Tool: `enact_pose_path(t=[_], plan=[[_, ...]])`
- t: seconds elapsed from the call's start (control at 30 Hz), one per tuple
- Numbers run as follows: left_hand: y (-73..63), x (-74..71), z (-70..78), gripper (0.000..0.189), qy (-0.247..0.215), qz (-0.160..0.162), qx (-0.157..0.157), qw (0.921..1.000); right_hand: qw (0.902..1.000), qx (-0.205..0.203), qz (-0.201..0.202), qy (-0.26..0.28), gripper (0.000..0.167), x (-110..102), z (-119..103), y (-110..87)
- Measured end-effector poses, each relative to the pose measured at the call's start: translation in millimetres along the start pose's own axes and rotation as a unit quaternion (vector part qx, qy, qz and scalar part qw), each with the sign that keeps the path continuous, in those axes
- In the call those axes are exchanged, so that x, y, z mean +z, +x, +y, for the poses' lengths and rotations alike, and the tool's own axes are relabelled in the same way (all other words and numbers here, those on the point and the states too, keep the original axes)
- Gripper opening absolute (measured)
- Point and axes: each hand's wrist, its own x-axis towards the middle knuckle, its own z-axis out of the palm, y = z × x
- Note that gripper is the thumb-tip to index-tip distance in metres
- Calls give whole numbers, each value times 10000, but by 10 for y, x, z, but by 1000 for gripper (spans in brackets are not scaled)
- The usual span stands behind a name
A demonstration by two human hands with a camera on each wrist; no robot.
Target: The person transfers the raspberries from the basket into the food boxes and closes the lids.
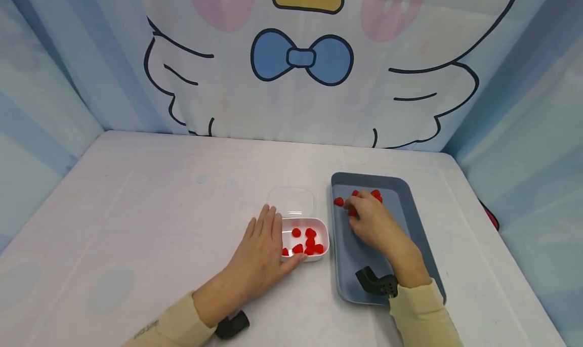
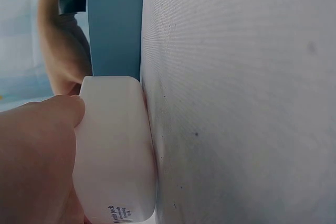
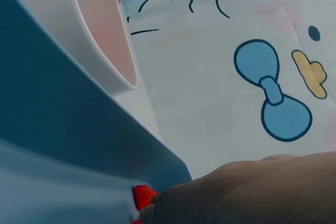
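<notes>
My left hand (image 1: pixel 261 253) lies with straight fingers along the left side of a small white plastic box (image 1: pixel 321 225), its thumb against the near wall. The left wrist view shows the box's outer wall (image 2: pixel 113 145) with small printed text. Several small red berries lie inside. My right hand (image 1: pixel 375 223) reaches into the blue-grey tray (image 1: pixel 373 286), fingers curled, and pinches a red berry (image 1: pixel 352 212) between thumb and finger. More red berries lie close by, one left of the fingertips (image 1: pixel 339 201), others beyond the hand (image 1: pixel 375 192). A textured red berry (image 3: pixel 144 196) touches the fingertips in the right wrist view.
A clear plastic lid (image 1: pixel 291 200) lies behind the white box. The tray stands just right of the box. A white cloth covers the table (image 1: pixel 159 210). Behind it hangs a curtain with a printed blue bow (image 1: pixel 300 57); striped blue curtains enclose both sides.
</notes>
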Motion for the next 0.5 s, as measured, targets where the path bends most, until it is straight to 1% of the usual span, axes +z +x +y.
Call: enact_pose_path(t=[0.3,0.5], plan=[[-3,0,1,93,-83,31,34,10000,9996,126,-243,-1,22,14,2,-4],[-7,-2,-1,93,-122,36,31,9999,9994,55,-346,-43,19,5,-3,4]])
